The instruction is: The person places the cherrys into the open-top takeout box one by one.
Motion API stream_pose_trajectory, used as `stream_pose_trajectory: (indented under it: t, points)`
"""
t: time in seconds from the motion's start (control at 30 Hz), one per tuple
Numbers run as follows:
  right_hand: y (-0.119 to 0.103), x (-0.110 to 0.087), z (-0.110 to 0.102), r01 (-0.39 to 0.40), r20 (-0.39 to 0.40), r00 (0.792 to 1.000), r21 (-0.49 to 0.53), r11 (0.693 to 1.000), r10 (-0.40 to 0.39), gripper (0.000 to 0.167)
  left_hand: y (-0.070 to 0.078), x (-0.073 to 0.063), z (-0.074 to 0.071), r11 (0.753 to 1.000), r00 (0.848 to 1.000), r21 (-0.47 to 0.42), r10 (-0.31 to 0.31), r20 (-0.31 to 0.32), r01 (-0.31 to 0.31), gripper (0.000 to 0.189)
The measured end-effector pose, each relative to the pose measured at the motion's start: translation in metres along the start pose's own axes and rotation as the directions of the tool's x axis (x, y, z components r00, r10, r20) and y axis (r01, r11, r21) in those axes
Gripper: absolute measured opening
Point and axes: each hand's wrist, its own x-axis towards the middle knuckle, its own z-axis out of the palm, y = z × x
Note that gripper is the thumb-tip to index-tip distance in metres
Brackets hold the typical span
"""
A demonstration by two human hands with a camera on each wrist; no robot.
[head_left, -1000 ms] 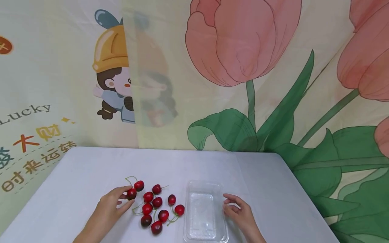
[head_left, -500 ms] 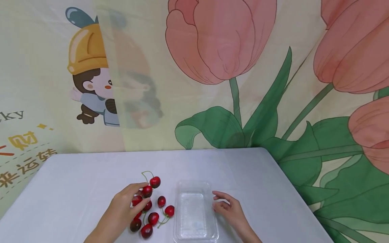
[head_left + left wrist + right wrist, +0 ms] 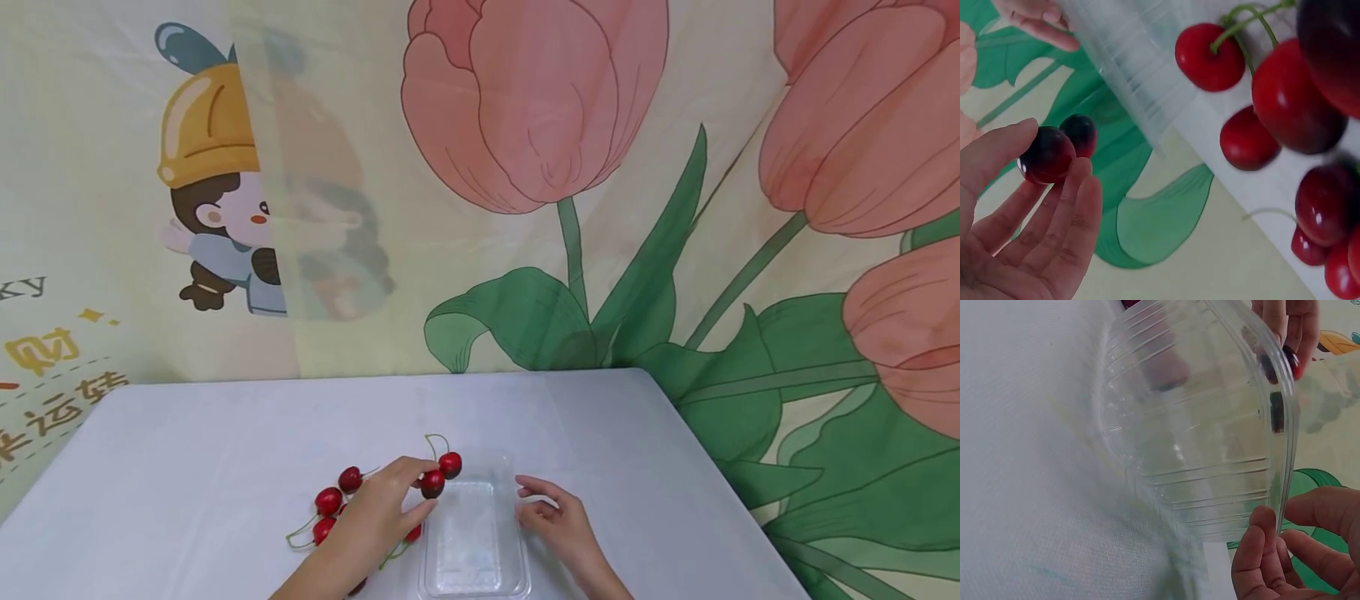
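Note:
My left hand (image 3: 378,508) pinches a dark red cherry (image 3: 432,484) between thumb and fingers. A second cherry (image 3: 451,465) hangs beside it, with a green stem looping above the pair. Both are over the left part of a clear plastic container (image 3: 468,537) in the head view. At the container's right side, my right hand (image 3: 558,523) has its fingertips on both sides of the rim in the right wrist view, steadying it. Several more cherries (image 3: 1300,97) lie left of the container, partly hidden by my left hand and forearm in the head view.
A white cloth (image 3: 210,467) covers the table, whose far edge meets a printed backdrop (image 3: 360,333) with tulips and a cartoon figure. One loose cherry (image 3: 350,479) lies behind the left wrist, its stem pointing right.
My left hand has carried the pinched cherry pair rightward, from the left of the pile to above the container. The right hand stays at the container's side. The head view has shifted somewhat right.

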Motion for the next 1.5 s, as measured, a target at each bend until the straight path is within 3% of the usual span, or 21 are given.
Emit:
stream_pose_trajectory:
  t: [0.17,0.4,0.53,0.7,1.03,1.3,1.5]
  points:
    - [0.002,0.000,0.002,0.003,0.003,1.000,-0.001,1.000,-0.003,0.045,-0.004,0.008,0.019,0.995,0.996,0.050,0.091,0.018,-0.091,0.035]
    - [0.004,-0.002,0.003,0.021,0.018,1.000,0.033,0.999,-0.022,0.047,-0.008,0.011,0.033,0.988,0.994,0.123,0.091,0.063,-0.098,0.036]
    - [0.003,-0.001,0.004,0.007,0.021,1.000,0.022,1.000,-0.007,0.047,-0.011,0.014,0.039,0.979,0.992,0.158,0.122,0.044,-0.127,0.035]
    - [0.002,0.000,0.005,-0.028,0.016,0.999,-0.030,0.999,0.028,0.046,-0.018,0.017,0.049,0.947,0.981,0.260,0.196,-0.001,-0.189,0.032]
    - [0.001,-0.003,0.008,-0.045,0.013,0.999,-0.033,0.998,0.046,0.046,-0.020,0.020,0.058,0.895,0.977,0.400,0.212,0.004,-0.196,0.034]
    - [0.003,-0.003,0.007,-0.037,0.013,0.999,-0.014,0.999,0.037,0.047,-0.019,0.027,0.062,0.877,0.985,0.448,0.156,0.077,-0.174,0.031]
    - [0.003,0.000,0.003,-0.009,0.011,1.000,0.004,1.000,0.009,0.049,-0.018,0.033,0.064,0.851,0.980,0.488,0.191,0.050,-0.191,0.026]
